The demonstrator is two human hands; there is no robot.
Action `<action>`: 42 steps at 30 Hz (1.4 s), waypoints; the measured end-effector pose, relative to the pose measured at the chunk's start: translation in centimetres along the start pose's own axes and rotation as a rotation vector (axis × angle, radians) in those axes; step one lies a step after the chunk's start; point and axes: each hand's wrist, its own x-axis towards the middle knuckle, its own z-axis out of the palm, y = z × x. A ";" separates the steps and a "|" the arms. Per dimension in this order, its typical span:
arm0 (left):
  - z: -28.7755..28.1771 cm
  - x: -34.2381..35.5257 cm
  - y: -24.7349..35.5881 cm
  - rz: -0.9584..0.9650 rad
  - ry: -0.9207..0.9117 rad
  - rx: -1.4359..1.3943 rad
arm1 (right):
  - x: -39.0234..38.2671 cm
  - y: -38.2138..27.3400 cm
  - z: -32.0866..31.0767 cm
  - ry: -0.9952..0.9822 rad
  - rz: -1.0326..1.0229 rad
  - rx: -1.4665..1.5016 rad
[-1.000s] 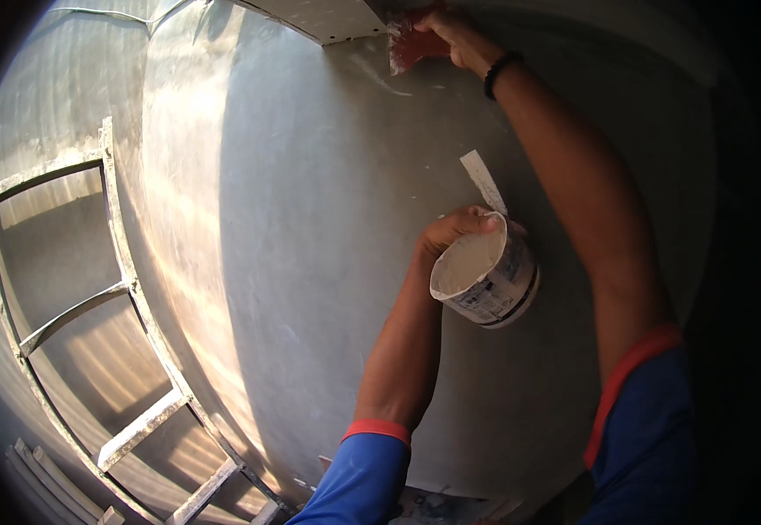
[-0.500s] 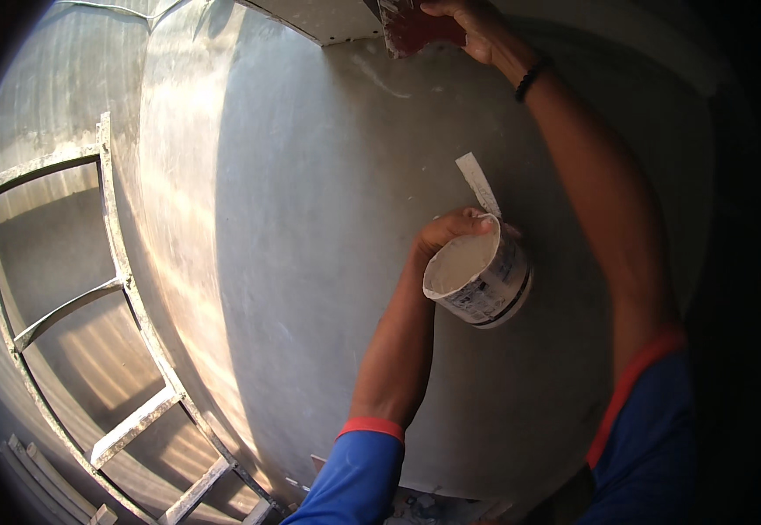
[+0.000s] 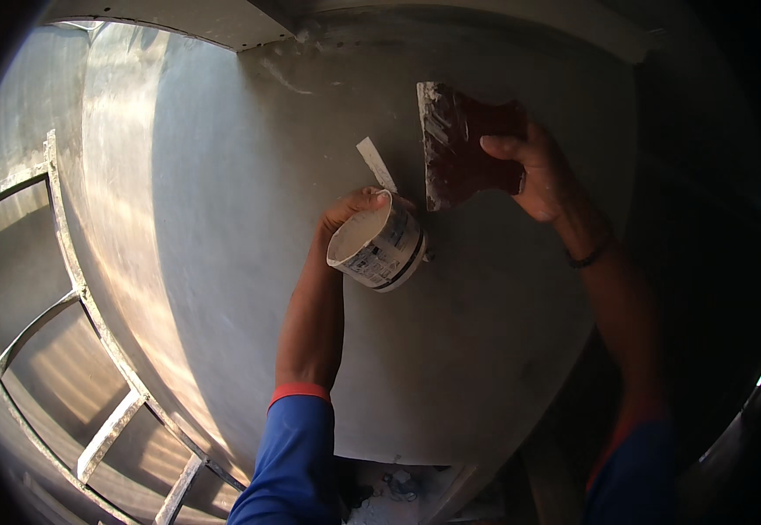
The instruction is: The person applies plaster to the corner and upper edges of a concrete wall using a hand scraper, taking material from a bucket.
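Observation:
My left hand (image 3: 352, 210) grips a small white tub (image 3: 379, 248) by its rim and side. The tub is tilted, and pale, wet-looking filler (image 3: 359, 234) shows inside. A flat whitish strip (image 3: 375, 164), perhaps a tool's handle, stands up at the tub's far rim beside my fingers; I cannot tell whether it is held. In my right hand (image 3: 534, 171) is a dark red, wide, flat spreader (image 3: 468, 144) with curved-in sides, its thumb across the face. White filler smears the spreader's left edge. It is held to the right of the tub and a little higher, apart from it.
A grey plastered wall (image 3: 249, 289) fills the middle. On the left, a paint-spattered ladder (image 3: 101, 328) leans in sunlight. A box-shaped ledge (image 3: 214, 22) juts out at the top. Rubble (image 3: 389, 490) lies at the bottom, and the right side is dark.
My right hand has brought the spreader down from the ledge at the top to beside the tub. The view has shifted right; my left hand still holds the tub.

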 end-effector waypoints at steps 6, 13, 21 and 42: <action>0.1 1.3 1.2 -0.146 0.142 0.443 | -9.6 -1.5 -1.4 0.201 0.203 -0.112; 7.1 -4.1 -1.8 -0.312 0.084 0.654 | -19.3 0.6 -3.8 0.373 0.311 -0.059; 16.4 -8.3 -3.8 -0.425 0.032 0.857 | -23.4 1.3 -0.5 0.251 0.173 -0.576; 23.9 -12.4 -9.4 -0.544 -0.061 0.561 | -31.4 1.8 0.5 -0.438 -0.395 -1.501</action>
